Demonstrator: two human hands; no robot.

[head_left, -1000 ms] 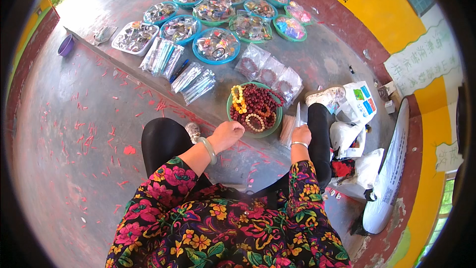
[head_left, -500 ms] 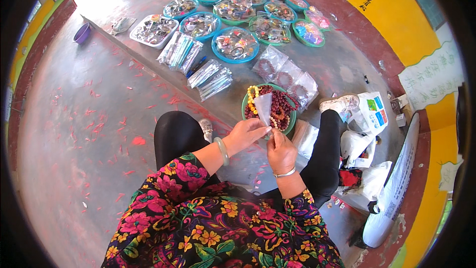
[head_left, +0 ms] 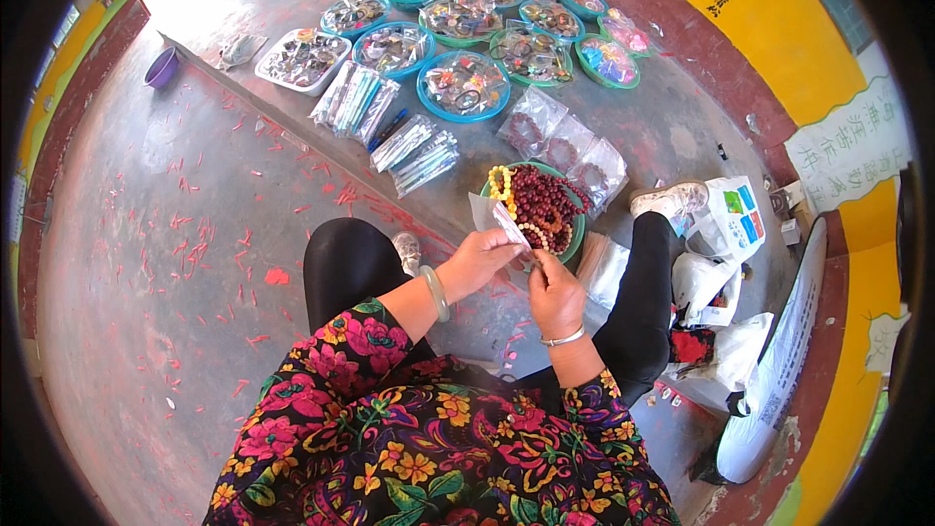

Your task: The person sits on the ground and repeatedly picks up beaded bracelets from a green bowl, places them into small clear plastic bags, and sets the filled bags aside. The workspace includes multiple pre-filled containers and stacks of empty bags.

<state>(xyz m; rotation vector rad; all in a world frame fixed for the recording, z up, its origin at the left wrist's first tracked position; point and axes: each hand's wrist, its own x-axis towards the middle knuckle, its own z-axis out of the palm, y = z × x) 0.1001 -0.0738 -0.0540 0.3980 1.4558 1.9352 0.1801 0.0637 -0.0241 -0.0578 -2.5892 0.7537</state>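
My left hand [head_left: 480, 261] pinches a small clear plastic bag [head_left: 508, 223] by its lower edge. Close beside it, my right hand [head_left: 555, 296] is closed with its fingertips at the same end of the bag. The bag tilts up and to the left, in front of a green bowl [head_left: 579, 237] between my knees. Heaped in that bowl are dark red bead strings [head_left: 541, 197] and a yellow bead string [head_left: 501, 183]. Whether anything is inside the bag I cannot make out.
Several round basins [head_left: 464, 88] of small packaged items stand ahead, with a white tray [head_left: 304, 60] at their left. Nearer lie packs of pens [head_left: 425, 155] and bagged bracelets [head_left: 565, 149]. Flat plastic bags [head_left: 604, 271] lie right of the bowl; white carrier bags [head_left: 703, 287] sit farther right.
The plastic bag has turned from standing nearly upright to leaning left, and its face now looks narrower. Both hands stay close together in almost the same place.
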